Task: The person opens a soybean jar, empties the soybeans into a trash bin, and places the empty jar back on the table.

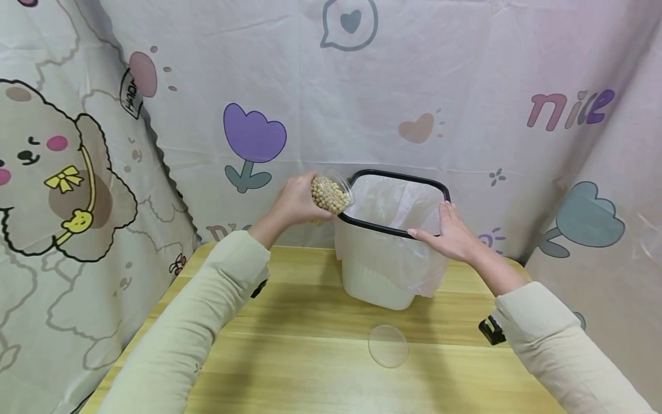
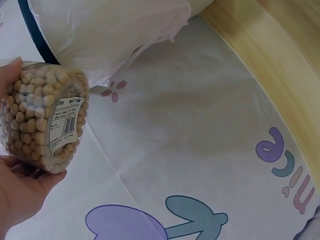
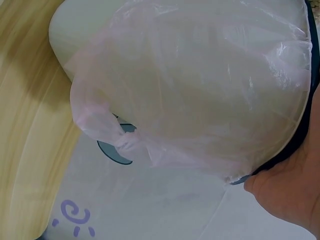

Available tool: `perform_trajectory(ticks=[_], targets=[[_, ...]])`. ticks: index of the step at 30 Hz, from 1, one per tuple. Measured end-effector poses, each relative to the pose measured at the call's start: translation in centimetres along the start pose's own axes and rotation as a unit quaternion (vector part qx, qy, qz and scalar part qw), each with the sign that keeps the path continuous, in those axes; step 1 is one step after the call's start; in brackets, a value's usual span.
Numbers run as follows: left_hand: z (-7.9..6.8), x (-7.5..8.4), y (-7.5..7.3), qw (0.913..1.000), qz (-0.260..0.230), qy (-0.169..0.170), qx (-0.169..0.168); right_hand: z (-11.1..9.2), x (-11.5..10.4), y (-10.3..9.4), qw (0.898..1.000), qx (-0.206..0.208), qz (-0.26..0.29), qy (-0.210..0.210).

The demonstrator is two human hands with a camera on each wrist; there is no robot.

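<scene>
My left hand [image 1: 297,201] grips a clear plastic jar of soybeans [image 1: 331,194], tipped on its side with its mouth at the left rim of a white trash bin [image 1: 374,284]. In the left wrist view a barcode label [image 2: 66,122] shows on the jar's base, and beans fill most of the jar. A translucent pinkish bag [image 1: 398,256] lines the bin and hangs over its outside, below a black rim ring [image 1: 385,228]. My right hand [image 1: 456,233] holds that rim at the right, thumb at the front and fingers along the side.
The bin stands tilted at the back of a wooden table [image 1: 300,345]. In front of it lies a round clear lid [image 1: 388,346]. A printed cloth [image 1: 331,92] hangs right behind the table, and another [image 1: 57,299] borders the left side.
</scene>
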State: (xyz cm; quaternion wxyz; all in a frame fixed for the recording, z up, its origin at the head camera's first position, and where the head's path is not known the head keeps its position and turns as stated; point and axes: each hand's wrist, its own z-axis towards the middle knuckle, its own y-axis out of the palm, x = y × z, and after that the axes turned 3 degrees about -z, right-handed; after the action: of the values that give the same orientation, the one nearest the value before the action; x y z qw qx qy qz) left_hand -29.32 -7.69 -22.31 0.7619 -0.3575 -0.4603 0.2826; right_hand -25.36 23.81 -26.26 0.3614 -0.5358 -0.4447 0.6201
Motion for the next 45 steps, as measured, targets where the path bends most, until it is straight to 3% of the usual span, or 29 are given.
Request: perform_trajectory(ticks=[14,27,45], targets=[[0.9,1.3,-0.6,0.996,0.084,0.009,-0.03,0.0,-0.1,0.2,1.0,0.003,-0.002,-0.003],[1.3,2.4,-0.8,0.986,0.16,0.017,-0.043,0.1,-0.2,0.1,1.0,0.003,-0.002,-0.004],[1.9,3.4,-0.4,0.9746,0.214,0.031,-0.058,0.0,0.0,0.2,1.0,0.003,-0.007,0.003]])
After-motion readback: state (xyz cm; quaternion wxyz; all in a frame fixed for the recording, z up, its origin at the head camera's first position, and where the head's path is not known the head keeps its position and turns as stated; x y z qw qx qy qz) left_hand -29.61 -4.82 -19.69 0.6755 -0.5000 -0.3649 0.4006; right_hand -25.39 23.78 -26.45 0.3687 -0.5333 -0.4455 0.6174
